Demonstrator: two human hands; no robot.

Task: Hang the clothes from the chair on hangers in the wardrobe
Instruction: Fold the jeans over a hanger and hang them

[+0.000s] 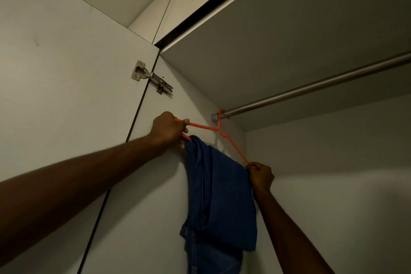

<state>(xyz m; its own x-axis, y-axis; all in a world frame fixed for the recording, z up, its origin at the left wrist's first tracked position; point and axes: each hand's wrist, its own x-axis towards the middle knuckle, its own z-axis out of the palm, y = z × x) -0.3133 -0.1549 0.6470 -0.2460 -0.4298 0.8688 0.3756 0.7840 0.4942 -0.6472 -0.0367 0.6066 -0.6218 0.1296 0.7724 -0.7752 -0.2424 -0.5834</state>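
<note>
Here, an orange hanger carrying folded blue jeans hooks over the wardrobe rail at its left end. The left hand grips one hanger end, fingers curled round it; the right hand pinches the other. Good practice: level both ends, confirm the hook seats fully, then slide the hanger rightward before release. The side panel lies close behind the jeans, apparently touching them, and crowds the left hand. A door hinge sits above, clear of it.
</note>
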